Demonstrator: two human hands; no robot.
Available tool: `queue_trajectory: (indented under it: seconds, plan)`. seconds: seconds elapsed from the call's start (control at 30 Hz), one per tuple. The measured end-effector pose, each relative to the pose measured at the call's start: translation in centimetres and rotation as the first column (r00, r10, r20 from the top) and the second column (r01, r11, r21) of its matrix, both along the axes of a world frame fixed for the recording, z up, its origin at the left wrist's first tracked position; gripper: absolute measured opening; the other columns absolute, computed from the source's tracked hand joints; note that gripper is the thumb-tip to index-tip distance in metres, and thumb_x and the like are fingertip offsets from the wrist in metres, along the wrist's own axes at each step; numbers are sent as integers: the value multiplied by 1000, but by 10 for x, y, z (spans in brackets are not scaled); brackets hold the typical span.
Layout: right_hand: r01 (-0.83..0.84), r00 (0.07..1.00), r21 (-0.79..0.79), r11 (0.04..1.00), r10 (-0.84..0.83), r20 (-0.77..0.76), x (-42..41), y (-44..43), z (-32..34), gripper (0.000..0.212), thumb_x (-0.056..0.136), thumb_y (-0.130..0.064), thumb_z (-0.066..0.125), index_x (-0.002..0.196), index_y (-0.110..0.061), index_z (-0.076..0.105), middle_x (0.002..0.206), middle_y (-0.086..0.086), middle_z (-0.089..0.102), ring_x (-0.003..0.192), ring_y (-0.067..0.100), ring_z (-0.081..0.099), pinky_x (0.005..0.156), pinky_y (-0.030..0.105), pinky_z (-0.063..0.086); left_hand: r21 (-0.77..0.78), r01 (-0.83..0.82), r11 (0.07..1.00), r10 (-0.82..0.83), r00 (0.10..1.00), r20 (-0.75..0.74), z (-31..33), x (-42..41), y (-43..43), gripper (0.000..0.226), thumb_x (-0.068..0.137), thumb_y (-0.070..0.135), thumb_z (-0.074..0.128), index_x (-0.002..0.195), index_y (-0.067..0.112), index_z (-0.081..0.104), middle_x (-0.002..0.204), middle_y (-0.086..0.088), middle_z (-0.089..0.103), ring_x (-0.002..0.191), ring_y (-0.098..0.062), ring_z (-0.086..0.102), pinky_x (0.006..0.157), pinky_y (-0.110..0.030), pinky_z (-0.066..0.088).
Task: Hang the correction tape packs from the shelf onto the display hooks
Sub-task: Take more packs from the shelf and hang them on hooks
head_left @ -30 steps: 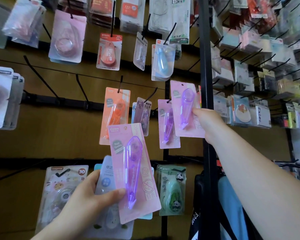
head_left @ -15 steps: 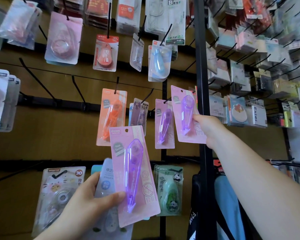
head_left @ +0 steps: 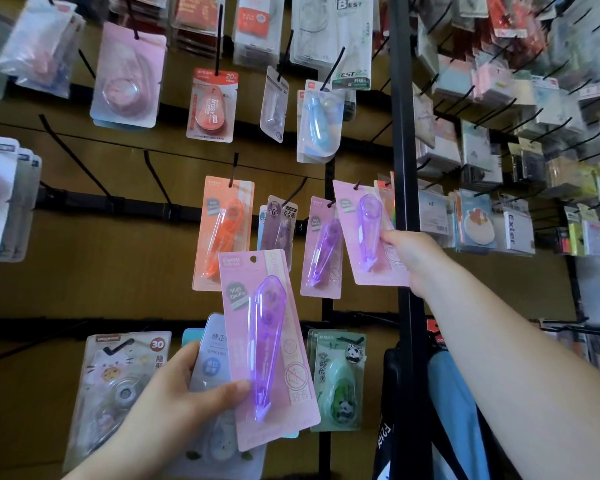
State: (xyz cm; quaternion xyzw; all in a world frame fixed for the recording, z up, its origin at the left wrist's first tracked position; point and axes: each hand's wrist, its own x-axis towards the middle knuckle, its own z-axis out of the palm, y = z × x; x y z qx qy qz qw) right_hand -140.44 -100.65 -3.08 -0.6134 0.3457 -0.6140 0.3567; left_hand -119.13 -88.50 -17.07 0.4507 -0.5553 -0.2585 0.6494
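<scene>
Nearest, my left hand pinches one pink pack by its lower edge, keeping the punched hole free for hanging. Farther, my right hand grips a second pack by its lower corner, its hole at a hook tip. Beyond, a third purple pack hangs. Three alike.

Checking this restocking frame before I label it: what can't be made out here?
- Head view: whether the right hand's pink pack is fully on its hook; too small to tell.
- Packs behind the left hand's front pack: covered by it.
- Top-left packs: blurred.
</scene>
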Motion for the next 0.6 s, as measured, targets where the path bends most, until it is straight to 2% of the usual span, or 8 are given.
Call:
queue_trajectory:
  seconds: [0.1,0.17,0.2,0.3,0.33,0.4,0.5,0.6]
  plan:
    - [15,1000,-25,1000,-16,-12,6,-2,-2,29,92,-19,50,117,-5,57,87,7,60,65,17,53,59,25,42,-19,5,1000,-5,1000,7,0,1,-1,88,13,36,88,95,17,62,88,-9,76,83,-30,72,83,-53,52]
    - [50,998,-38,998,-52,-37,11,-6,-3,32,93,-20,49,120,-4,55,95,9,56,68,19,52,56,24,39,-28,5,1000,-6,1000,-2,0,1,-2,76,22,32,81,94,18,61,86,-7,76,80,-29,72,82,-52,53]
    - [75,996,-39,996,-77,-54,14,-10,-3,34,93,-21,48,122,-4,54,97,9,54,73,20,51,57,24,39,-29,3,1000,-3,1000,-7,1,1,-2,72,26,32,79,94,18,61,85,-6,76,79,-28,73,81,-52,53]
    - [134,985,-48,990,-139,-105,23,-23,-1,40,94,-24,46,128,-4,48,111,12,55,87,21,47,74,28,40,-46,-14,999,14,1000,1,1,1,-4,68,29,32,77,93,19,62,86,-6,76,80,-27,73,82,-53,53]
    - [150,981,-51,987,-156,-120,27,-27,1,41,93,-24,45,128,-3,47,113,13,55,88,22,48,74,29,39,-43,-10,999,10,1000,2,1,1,-4,67,29,32,77,94,20,62,87,-5,76,81,-27,73,83,-53,53]
    - [176,972,-61,983,-183,-145,35,-35,2,37,93,-24,44,122,-1,50,97,14,55,80,23,49,67,29,40,-24,0,1000,0,1000,3,2,5,-7,64,32,28,79,93,22,62,88,-3,76,83,-26,72,84,-52,53]
    - [224,956,-56,973,-231,-182,46,-47,0,25,93,-27,44,103,-5,53,79,9,50,68,21,48,57,26,38,-17,-7,1000,7,1000,-3,2,11,-12,56,37,21,80,90,25,62,86,-2,76,81,-25,73,83,-52,53]
    - [282,932,-44,958,-284,-224,53,-59,-3,26,94,-28,43,78,-7,45,63,3,38,54,15,37,50,23,30,-42,-32,999,33,999,5,2,16,-16,61,30,31,77,89,23,64,85,-5,76,79,-26,73,81,-52,53]
